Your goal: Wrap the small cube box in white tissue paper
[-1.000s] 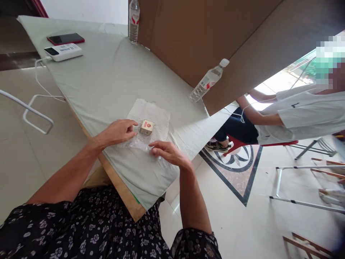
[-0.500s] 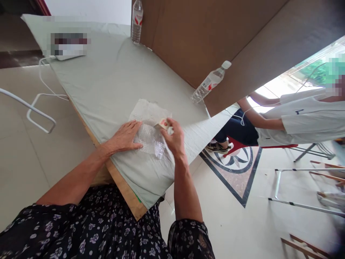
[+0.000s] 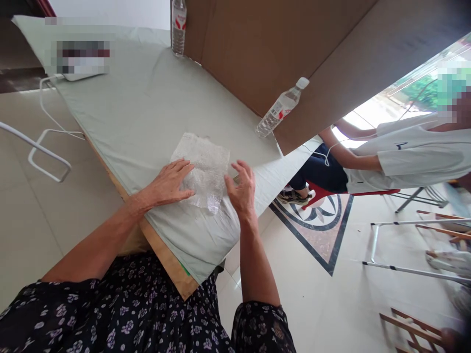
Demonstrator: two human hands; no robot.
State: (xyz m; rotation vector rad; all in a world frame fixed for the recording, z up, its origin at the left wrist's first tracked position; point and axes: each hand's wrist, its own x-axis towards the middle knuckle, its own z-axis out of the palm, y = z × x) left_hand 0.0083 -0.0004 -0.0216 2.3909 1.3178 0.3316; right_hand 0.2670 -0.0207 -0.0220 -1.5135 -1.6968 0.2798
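Note:
A crinkled sheet of clear bubble wrap (image 3: 208, 171) lies flat on the pale green tablecloth near the table's corner. Resting on its left edge is my left hand (image 3: 167, 184), palm down with thumb and fingers spread. My right hand (image 3: 241, 189) is at the sheet's right edge, fingers and thumb apart. Between them shows a sliver of a small dull object (image 3: 236, 180), mostly hidden by the hand; whether it is the small box seen earlier I cannot tell.
Two clear plastic bottles, one upright (image 3: 178, 29) and one appearing tilted (image 3: 282, 108), stand by a large brown cardboard panel (image 3: 265, 54). A white device (image 3: 86, 73) with a cable sits at the far left. On the right, a person in a white shirt (image 3: 415, 152) sits beyond the table.
The small pale box with red marks is no longer visible in my right hand, whose fingers have spread and shifted slightly right. My left hand stays on the bubble wrap. The view has shifted slightly.

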